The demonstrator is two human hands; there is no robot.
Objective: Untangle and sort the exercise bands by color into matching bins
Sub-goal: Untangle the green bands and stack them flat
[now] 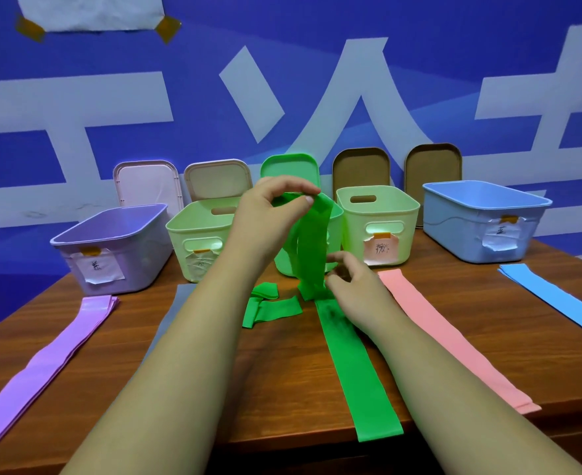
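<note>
Where it hangs, the green band [312, 248] looks doubled.

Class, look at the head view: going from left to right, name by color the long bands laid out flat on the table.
purple band → grey band → green band → pink band → blue band
</note>
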